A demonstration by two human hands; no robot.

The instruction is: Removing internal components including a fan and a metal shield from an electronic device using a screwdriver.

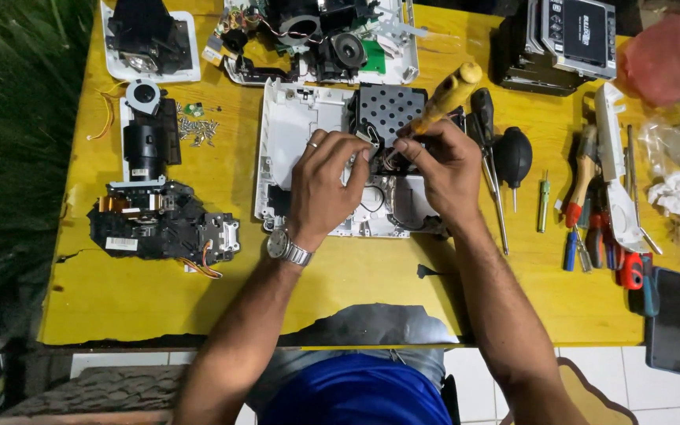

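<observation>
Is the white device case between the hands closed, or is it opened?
Opened. The white case has no cover; its black perforated part lies exposed. The right hand holds a yellow-handled screwdriver.

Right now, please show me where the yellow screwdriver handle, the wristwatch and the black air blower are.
yellow screwdriver handle (452,90), head view, middle of the handle above the right hand.
wristwatch (286,246), head view, the case on the left wrist.
black air blower (513,155), head view, its round bulb.

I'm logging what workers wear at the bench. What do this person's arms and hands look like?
Both forearms are bare, with no sleeves or gloves in view. The left hand has a ring on one finger and a silver metal-link wristwatch at the wrist. The right hand wears nothing visible.
</observation>
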